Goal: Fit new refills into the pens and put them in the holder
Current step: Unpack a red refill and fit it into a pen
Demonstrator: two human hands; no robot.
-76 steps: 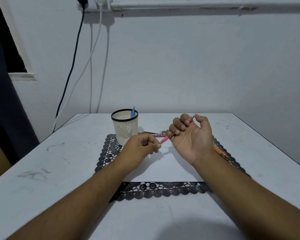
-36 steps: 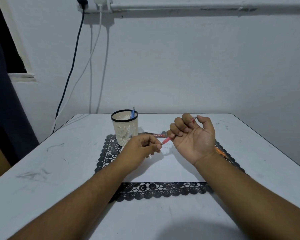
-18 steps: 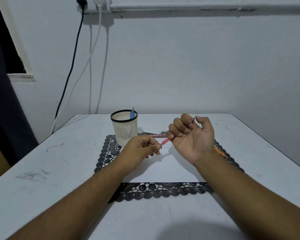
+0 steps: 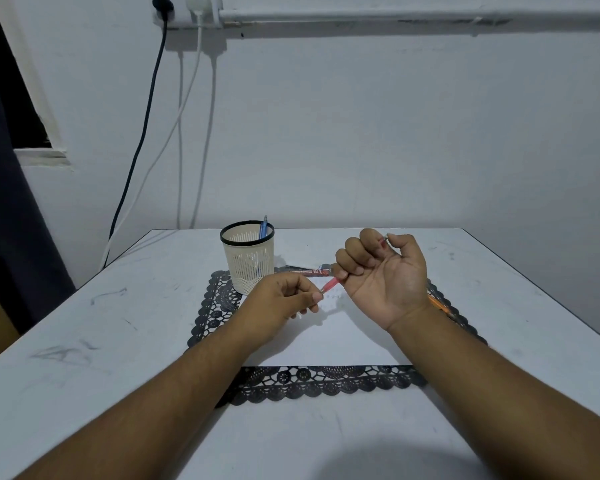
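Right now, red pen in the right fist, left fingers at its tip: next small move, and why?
Probably keep the right hand gripping the translucent red pen steady while the left hand pinches at its lower tip and seats or tightens it. The pen is not ready for the cream mesh holder, which has only one blue pen.

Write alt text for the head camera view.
The right hand grips a red pen while the left hand pinches at its tip, above a black lace mat. A cream holder behind contains one blue pen.
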